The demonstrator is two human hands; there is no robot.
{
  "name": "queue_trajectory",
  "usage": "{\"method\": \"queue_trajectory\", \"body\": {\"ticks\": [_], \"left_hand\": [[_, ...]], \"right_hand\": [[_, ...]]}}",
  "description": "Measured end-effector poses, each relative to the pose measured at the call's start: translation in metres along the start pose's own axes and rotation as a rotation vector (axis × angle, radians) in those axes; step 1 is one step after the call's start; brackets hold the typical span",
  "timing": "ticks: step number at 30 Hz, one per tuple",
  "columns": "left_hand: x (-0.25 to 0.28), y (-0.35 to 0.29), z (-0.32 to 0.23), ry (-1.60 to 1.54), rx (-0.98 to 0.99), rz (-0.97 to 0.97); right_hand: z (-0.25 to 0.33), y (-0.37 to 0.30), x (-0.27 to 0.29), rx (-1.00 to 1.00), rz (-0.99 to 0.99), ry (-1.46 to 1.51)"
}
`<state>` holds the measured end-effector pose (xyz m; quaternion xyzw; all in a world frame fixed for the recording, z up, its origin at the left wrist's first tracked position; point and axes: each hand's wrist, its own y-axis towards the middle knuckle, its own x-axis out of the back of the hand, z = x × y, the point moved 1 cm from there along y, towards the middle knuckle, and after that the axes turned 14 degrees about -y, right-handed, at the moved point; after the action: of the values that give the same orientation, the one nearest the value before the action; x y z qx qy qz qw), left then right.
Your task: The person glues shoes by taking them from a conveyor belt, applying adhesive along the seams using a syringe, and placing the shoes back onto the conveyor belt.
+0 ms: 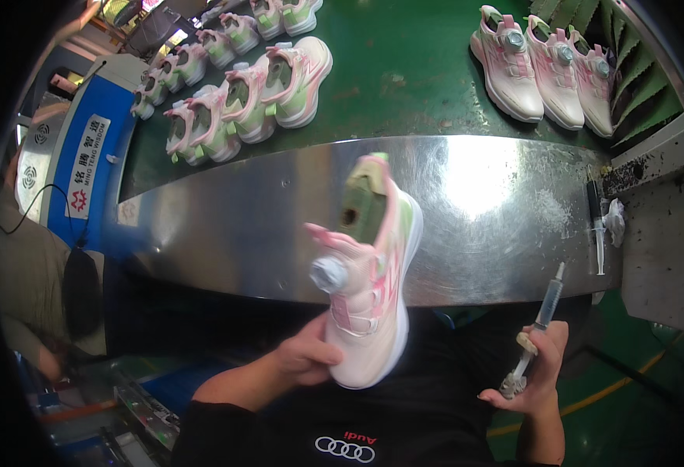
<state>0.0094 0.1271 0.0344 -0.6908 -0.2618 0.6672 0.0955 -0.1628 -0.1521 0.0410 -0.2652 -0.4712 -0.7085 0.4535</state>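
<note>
My left hand (308, 352) grips a pink and white sneaker (369, 331) by its toe end, fingers out of sight beneath it. The sneaker is held up in front of me, heel pointing away, its green-lined opening and round dial showing. In my right hand (543, 366), off to the right and apart from the shoe, is a clear syringe (546, 305) with its nozzle pointing up and away. My fingers wrap round its barrel, and the thumb lies at the plunger end.
A steel ledge (225, 218) spans the space before me, with a green work surface (404, 70) beyond. Several matching sneakers (295, 86) stand in rows at the far left; three more sneakers (509, 74) are at the far right. A dark-barrelled syringe (596, 222) lies beside crumpled white material (614, 222).
</note>
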Motion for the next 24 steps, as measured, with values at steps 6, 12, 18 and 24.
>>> {"method": "queue_trajectory", "body": {"ticks": [6, 12, 18, 24], "left_hand": [[-0.022, 0.048, -0.044, 0.326, -0.249, 0.055], [-0.073, 0.179, -0.106, 0.314, -0.329, 0.120], [-0.047, 0.124, -0.164, 0.676, -0.746, 0.065], [0.009, 0.084, -0.241, 1.088, -1.210, -0.305]], "right_hand": [[0.001, 0.014, -0.012, -0.024, 0.084, 0.080], [0.013, 0.022, -0.010, 0.005, 0.154, -0.003], [-0.009, 0.033, 0.010, -0.030, 0.228, -0.135], [-0.032, 0.061, 0.024, 0.000, 0.313, -0.273]]}}
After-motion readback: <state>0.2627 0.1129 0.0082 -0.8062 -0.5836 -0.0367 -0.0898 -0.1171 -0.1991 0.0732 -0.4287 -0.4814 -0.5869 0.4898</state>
